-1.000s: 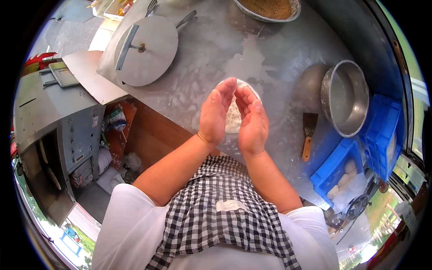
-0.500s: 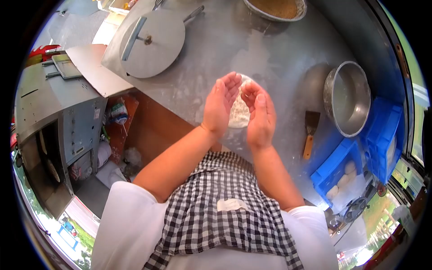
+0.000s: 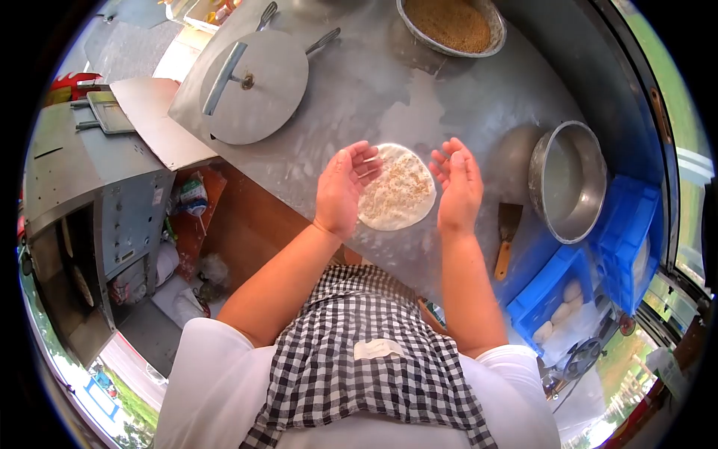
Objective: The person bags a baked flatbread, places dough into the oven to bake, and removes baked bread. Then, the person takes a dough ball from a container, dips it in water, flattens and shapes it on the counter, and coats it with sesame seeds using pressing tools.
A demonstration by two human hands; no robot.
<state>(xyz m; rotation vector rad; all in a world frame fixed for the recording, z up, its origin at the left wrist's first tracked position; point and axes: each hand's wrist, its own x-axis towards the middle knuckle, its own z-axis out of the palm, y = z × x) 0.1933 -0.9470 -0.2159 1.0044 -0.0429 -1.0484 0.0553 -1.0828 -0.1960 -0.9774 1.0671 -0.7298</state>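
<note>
A round, flat piece of dough lies on the metal worktop, its top strewn with brownish crumbs. At its left edge is my left hand, palm turned inward, fingers stretched and overlapping the dough's rim in this view. My right hand hovers just off the right edge, fingers apart and lightly curved, palm facing the other hand. Nothing is held in either hand. To the right of my right hand lies a scraper with a dark blade and a wooden handle.
A bowl of brown crumbs stands at the back. On the right are a metal basin and blue crates, one holding pale dough balls. A round metal lid with a bar handle sits at the left, near an oven-like cabinet.
My hands have moved apart, left hand to the left and right hand to the right, both slightly nearer my body. More of the crumb-covered dough shows between them.
</note>
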